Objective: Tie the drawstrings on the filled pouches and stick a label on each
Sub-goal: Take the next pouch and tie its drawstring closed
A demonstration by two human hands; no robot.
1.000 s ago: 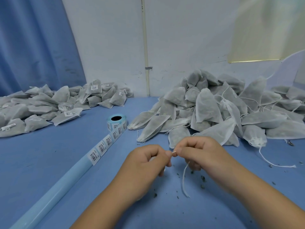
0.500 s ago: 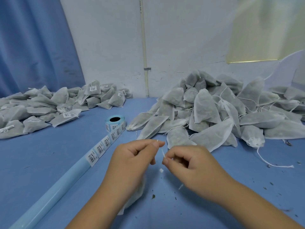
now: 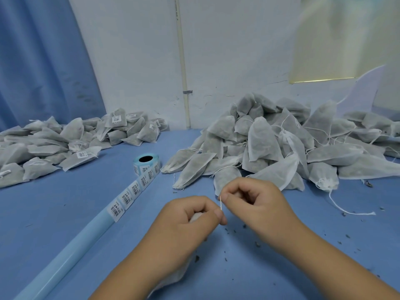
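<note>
Item: pouch [image 3: 179,276], lower centre of frame, mostly hidden under left hand [image 3: 190,221]. String [image 3: 221,204] taut between both thumb-and-forefinger pinches; right hand [image 3: 251,198] above. Advice: pull ends evenly, seat knot against pouch neck. Labels [image 3: 129,197] centre-left, untouched.

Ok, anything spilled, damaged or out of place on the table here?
Yes: dark crumbs lie scattered on the blue table around the hands, likely filling leaked from pouches. One loose drawstring trails from the right pile. The label roll lies partly unrolled. Nothing looks damaged.
</note>
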